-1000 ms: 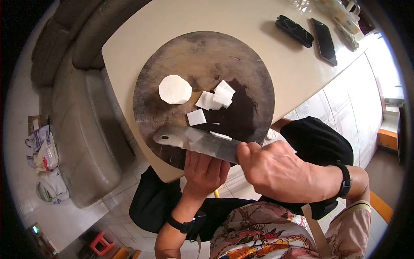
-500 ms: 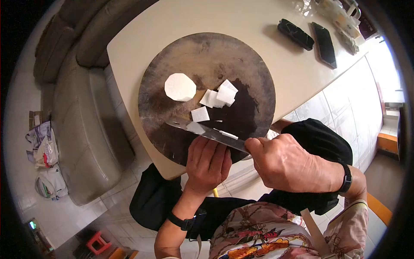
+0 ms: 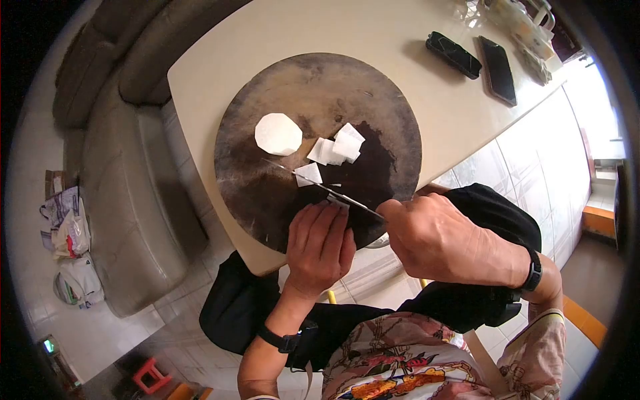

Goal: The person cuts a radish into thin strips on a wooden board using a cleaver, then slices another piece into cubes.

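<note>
My right hand (image 3: 437,237) grips the handle of a kitchen knife (image 3: 357,204), whose blade stands nearly edge-on to my view and points to the upper left across the board. The fingers of my left hand (image 3: 320,243) are pressed together, holding down a white piece (image 3: 339,201) beside the blade; most of that piece is hidden. Beyond the knife lies a single flat white slice (image 3: 308,175). Several overlapping white slices (image 3: 340,145) sit further up, and left of them rests a larger faceted white chunk (image 3: 279,134), possibly peeled radish.
The round dark wooden chopping board (image 3: 313,80), wet on its right side, sits on a pale table (image 3: 207,73). Two black devices (image 3: 453,55) and a plastic bag (image 3: 527,30) lie at the upper right. A grey sofa (image 3: 143,200) stands to the left.
The knife has turned from showing its flat side to nearly edge-on, and its tip has moved up the board. A white piece now shows at my left fingertips. The slices beyond stay put.
</note>
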A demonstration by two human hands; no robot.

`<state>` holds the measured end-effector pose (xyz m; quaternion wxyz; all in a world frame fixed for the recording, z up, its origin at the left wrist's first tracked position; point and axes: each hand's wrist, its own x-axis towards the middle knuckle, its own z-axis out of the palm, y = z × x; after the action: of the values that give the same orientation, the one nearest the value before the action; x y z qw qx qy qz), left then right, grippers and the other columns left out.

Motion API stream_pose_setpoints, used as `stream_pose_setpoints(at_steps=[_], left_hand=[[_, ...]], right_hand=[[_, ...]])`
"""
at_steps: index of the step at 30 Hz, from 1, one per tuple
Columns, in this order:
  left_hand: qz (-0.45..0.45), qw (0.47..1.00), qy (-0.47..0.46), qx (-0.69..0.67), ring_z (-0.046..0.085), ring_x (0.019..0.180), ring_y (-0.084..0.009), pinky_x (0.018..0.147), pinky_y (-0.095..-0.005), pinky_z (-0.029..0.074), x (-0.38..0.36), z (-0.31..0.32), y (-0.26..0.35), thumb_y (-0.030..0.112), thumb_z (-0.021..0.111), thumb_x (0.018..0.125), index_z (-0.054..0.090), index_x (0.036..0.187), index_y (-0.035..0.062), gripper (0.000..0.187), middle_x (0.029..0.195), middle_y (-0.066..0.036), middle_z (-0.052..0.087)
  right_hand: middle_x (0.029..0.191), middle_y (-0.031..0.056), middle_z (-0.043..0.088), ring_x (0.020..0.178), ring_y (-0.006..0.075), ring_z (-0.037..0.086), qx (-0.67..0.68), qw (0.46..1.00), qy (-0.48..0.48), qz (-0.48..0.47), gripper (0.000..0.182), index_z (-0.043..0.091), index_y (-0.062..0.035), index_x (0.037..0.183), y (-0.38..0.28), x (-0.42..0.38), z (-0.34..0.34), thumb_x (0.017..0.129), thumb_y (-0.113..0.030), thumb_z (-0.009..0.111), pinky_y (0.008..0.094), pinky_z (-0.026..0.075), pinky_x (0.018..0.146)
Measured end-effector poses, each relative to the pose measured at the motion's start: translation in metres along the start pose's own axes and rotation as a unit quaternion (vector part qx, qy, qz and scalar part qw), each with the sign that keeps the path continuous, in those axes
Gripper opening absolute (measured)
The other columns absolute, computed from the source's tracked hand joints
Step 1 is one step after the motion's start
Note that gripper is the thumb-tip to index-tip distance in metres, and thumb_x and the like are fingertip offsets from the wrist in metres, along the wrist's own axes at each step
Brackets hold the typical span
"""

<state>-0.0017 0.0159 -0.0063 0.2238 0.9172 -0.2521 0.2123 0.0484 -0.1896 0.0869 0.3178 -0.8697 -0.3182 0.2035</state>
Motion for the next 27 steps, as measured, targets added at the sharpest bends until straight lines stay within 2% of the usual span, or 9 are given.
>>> stream_pose_setpoints(at_steps=[12, 14, 15, 17, 19, 22, 24, 27], left_hand=[[0.002, 1.000, 0.002, 0.005, 0.058, 0.106, -0.0323, 0.093, -0.0470, 0.048, -0.005, 0.003, -0.001, 0.013, 0.062, 0.083, 0.064, 0.104, -0.0026, 0.026, 0.111, -0.016, 0.059], [0.000, 1.000, 0.001, 0.004, 0.057, 0.105, -0.0326, 0.092, -0.0473, 0.048, -0.006, 0.003, -0.002, 0.013, 0.063, 0.083, 0.064, 0.103, -0.0026, 0.026, 0.110, -0.017, 0.059], [0.004, 1.000, 0.002, 0.003, 0.057, 0.104, -0.0359, 0.090, -0.0491, 0.047, -0.005, 0.004, -0.002, 0.013, 0.062, 0.084, 0.063, 0.101, -0.0026, 0.023, 0.109, -0.017, 0.058], [0.011, 1.000, 0.003, 0.000, 0.056, 0.104, -0.0391, 0.087, -0.0509, 0.046, -0.004, 0.003, -0.001, 0.012, 0.062, 0.084, 0.061, 0.098, -0.0025, 0.020, 0.107, -0.018, 0.057], [0.005, 1.000, -0.003, -0.001, 0.057, 0.104, -0.0338, 0.091, -0.0478, 0.047, -0.002, 0.001, 0.000, 0.011, 0.063, 0.081, 0.064, 0.102, -0.0022, 0.025, 0.109, -0.017, 0.059], [0.002, 1.000, 0.001, -0.004, 0.057, 0.104, -0.0335, 0.091, -0.0472, 0.047, 0.000, 0.001, 0.000, 0.011, 0.063, 0.081, 0.064, 0.103, -0.0018, 0.026, 0.109, -0.016, 0.059], [0.001, 1.000, 0.015, -0.007, 0.057, 0.103, -0.0327, 0.090, -0.0467, 0.047, 0.000, 0.001, 0.000, 0.010, 0.065, 0.080, 0.064, 0.103, -0.0021, 0.026, 0.108, -0.015, 0.059], [-0.001, 0.999, 0.034, -0.019, 0.057, 0.103, -0.0321, 0.088, -0.0444, 0.047, -0.003, 0.002, -0.001, 0.009, 0.068, 0.079, 0.065, 0.105, -0.0015, 0.028, 0.110, -0.014, 0.059]], right_hand=[[0.060, 0.0239, 0.058, 0.060, 0.0427, 0.063, 0.008, 1.000, -0.021, 0.008, 0.013, 0.051, 0.0085, 0.079, -0.007, -0.004, -0.001, 0.070, 0.002, 0.058, 0.0463, 0.050, 0.052], [0.061, 0.0237, 0.059, 0.062, 0.0425, 0.064, 0.006, 1.000, 0.002, -0.014, 0.013, 0.053, 0.0085, 0.078, -0.008, -0.002, 0.004, 0.069, 0.001, 0.059, 0.0457, 0.051, 0.054], [0.061, 0.0237, 0.059, 0.062, 0.0425, 0.064, 0.006, 1.000, 0.001, -0.014, 0.013, 0.053, 0.0085, 0.078, -0.007, 0.000, 0.007, 0.069, 0.001, 0.059, 0.0457, 0.051, 0.054], [0.054, 0.0197, 0.053, 0.054, 0.0399, 0.060, 0.007, 0.997, 0.044, -0.071, 0.011, 0.049, 0.0065, 0.080, -0.004, 0.007, 0.013, 0.073, 0.004, 0.057, 0.0441, 0.046, 0.048], [0.055, 0.0201, 0.054, 0.056, 0.0404, 0.060, 0.008, 0.997, 0.043, -0.056, 0.012, 0.049, 0.0063, 0.080, -0.003, 0.012, 0.014, 0.073, 0.004, 0.058, 0.0444, 0.047, 0.049], [0.056, 0.0206, 0.055, 0.057, 0.0412, 0.060, 0.013, 0.998, 0.042, -0.034, 0.012, 0.049, 0.0057, 0.081, -0.003, 0.011, 0.014, 0.074, 0.003, 0.058, 0.0451, 0.047, 0.050], [0.062, 0.0264, 0.059, 0.062, 0.0436, 0.062, -0.004, 0.999, 0.050, 0.017, 0.013, 0.053, 0.0074, 0.078, -0.003, 0.006, 0.014, 0.070, 0.000, 0.060, 0.0472, 0.051, 0.056], [0.060, 0.0260, 0.057, 0.060, 0.0436, 0.061, 0.001, 0.998, 0.060, -0.005, 0.014, 0.051, 0.0063, 0.079, -0.001, -0.004, 0.011, 0.070, 0.000, 0.060, 0.0481, 0.049, 0.055]])
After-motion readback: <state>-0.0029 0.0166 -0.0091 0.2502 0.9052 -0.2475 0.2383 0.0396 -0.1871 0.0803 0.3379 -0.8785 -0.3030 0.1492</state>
